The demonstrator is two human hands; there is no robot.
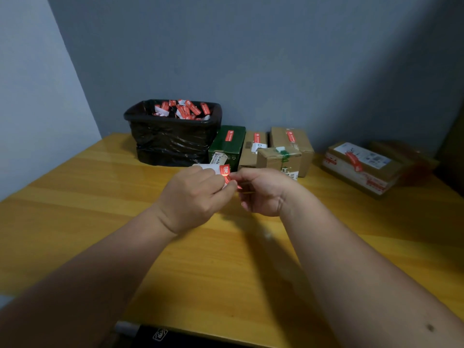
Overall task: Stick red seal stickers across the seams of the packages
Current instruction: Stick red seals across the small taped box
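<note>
— While both hands meet above the yellow wooden table (pixel 75 197), what do they hold?
— The left hand (pixel 193 197) has its fingers curled, pinching a white backing strip with a red seal sticker (pixel 224 170) on it; the right hand (pixel 261 192) pinches the red end of that sticker between thumb and fingertips, its other fingers loosely curled; the two hands almost touch.
— And the packages?
— They stand at the far edge by the grey wall; a green box (pixel 227 144) just beside a black-lined bin (pixel 170 136), then a brown box (pixel 252 150), a larger brown box (pixel 292 139) behind a small brown box (pixel 277 158) with green tape; each of the first three bears a red sticker on top; whether the small one does I cannot tell.
— Anything further right?
— A flat carton (pixel 361 167), well apart from the others, with a red sticker across its top; the bin holds many red and white sticker scraps.
</note>
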